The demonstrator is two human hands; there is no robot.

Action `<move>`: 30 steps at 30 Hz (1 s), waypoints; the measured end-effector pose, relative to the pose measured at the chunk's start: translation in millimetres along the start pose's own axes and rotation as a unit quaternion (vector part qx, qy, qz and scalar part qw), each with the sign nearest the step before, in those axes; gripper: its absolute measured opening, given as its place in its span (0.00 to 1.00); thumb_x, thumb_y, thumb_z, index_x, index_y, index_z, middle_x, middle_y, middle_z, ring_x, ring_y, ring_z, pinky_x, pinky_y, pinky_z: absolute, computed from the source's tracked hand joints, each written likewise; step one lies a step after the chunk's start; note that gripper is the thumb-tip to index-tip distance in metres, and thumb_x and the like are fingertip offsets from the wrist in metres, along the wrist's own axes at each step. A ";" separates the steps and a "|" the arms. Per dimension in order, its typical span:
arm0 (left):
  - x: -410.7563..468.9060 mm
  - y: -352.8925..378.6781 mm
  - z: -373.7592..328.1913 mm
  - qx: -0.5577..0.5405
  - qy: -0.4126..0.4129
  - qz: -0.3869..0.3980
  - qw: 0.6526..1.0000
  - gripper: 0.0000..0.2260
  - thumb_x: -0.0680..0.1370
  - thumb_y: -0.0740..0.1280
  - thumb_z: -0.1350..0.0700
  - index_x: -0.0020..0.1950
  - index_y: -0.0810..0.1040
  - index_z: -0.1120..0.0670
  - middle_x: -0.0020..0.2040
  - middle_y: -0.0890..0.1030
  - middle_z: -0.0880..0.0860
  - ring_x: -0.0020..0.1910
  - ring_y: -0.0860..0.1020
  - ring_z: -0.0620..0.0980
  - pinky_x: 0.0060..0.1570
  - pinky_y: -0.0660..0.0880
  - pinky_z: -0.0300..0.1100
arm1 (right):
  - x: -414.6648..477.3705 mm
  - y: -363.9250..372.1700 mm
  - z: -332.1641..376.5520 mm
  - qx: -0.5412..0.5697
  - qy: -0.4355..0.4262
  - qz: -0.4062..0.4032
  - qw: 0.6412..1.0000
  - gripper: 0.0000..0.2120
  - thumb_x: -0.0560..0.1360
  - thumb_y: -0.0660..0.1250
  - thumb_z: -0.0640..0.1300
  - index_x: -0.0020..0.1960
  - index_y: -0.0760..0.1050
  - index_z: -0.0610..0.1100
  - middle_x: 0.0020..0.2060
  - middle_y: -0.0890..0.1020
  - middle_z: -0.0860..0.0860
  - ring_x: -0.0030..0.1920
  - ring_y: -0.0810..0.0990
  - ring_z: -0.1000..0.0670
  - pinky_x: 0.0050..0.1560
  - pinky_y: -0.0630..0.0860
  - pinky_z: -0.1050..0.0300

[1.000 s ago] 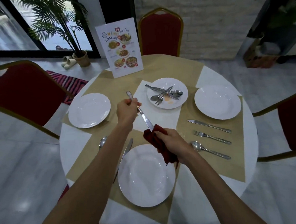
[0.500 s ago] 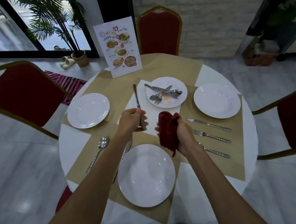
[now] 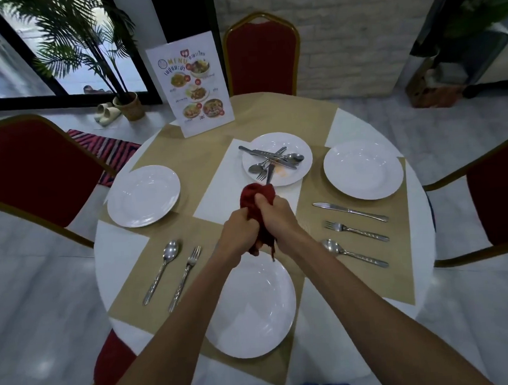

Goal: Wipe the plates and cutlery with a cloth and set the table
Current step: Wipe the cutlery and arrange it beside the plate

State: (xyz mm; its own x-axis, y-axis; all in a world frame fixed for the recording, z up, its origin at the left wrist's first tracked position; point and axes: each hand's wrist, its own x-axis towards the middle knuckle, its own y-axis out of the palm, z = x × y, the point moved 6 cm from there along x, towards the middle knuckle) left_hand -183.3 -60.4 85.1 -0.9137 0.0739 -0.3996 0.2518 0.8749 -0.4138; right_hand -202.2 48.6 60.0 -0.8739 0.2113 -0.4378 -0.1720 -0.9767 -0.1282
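what changed: half a second back the knife (image 3: 270, 173) stood upright in the left hand (image 3: 240, 233) with the cloth (image 3: 256, 195) held apart from it. Now the hands are bunched together and the knife is buried in the cloth.
knife right now: only one short end pokes out the top, pointing at the centre plate (image 3: 292, 141). Can't tell if it's blade or handle.
right hand (image 3: 275, 218): fingers curled tight round the cloth, squeezing the knife through it.
left hand: fingers curled in a fist touching the cloth's lower part, looks like they're on the knife's hidden end.
where it's all happening: up in the air over the table (image 3: 121, 246), between the centre plate and the near plate (image 3: 251, 306).
what it means: pretty sure this is a second wipe pass on the same knife.
still to do: near plate only has a spoon (image 3: 162, 271) and fork (image 3: 186, 276) beside it, so I'd guess the knife goes there. The cutlery pile (image 3: 271, 158) on the centre plate still waits.
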 end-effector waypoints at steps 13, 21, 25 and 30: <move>-13.7 -2.7 3.2 0.000 0.029 0.027 0.999 0.15 0.84 0.58 0.54 0.39 0.74 0.58 0.29 0.74 0.53 0.21 0.68 0.48 0.23 0.67 0.39 | 14.3 -23.7 3.7 0.053 0.047 -0.071 0.995 0.17 0.82 0.61 0.53 0.60 0.76 0.41 0.52 0.83 0.43 0.52 0.82 0.41 0.56 0.81 0.45; -9.7 4.7 16.5 -0.008 -0.007 0.009 1.000 0.13 0.81 0.56 0.61 0.39 0.74 0.57 0.26 0.75 0.53 0.22 0.70 0.51 0.25 0.70 0.43 | -1.4 -2.8 -10.1 -0.041 0.039 -0.017 0.998 0.16 0.81 0.61 0.51 0.56 0.79 0.39 0.49 0.84 0.43 0.50 0.83 0.42 0.51 0.80 0.49; -16.4 13.4 18.9 -0.038 0.001 0.043 0.998 0.14 0.84 0.58 0.54 0.40 0.74 0.58 0.30 0.73 0.53 0.22 0.67 0.48 0.23 0.66 0.39 | 24.6 -31.9 -4.3 0.044 0.090 -0.095 0.990 0.18 0.82 0.62 0.52 0.61 0.76 0.38 0.53 0.83 0.42 0.53 0.82 0.40 0.58 0.80 0.43; -4.4 11.8 19.0 0.006 -0.002 0.017 1.000 0.12 0.81 0.55 0.61 0.46 0.77 0.59 0.32 0.82 0.57 0.25 0.79 0.54 0.27 0.78 0.45 | -2.2 3.4 -16.0 -0.042 0.027 -0.009 0.999 0.15 0.83 0.59 0.50 0.57 0.77 0.41 0.48 0.84 0.45 0.48 0.83 0.43 0.42 0.77 0.54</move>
State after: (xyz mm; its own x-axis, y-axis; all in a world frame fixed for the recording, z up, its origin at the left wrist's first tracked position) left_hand -170.2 -59.5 66.5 -0.9037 0.1012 -0.4161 0.2857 0.8663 -0.4097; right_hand -193.6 45.4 46.2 -0.8451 0.2319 -0.4817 -0.1458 -0.9668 -0.2096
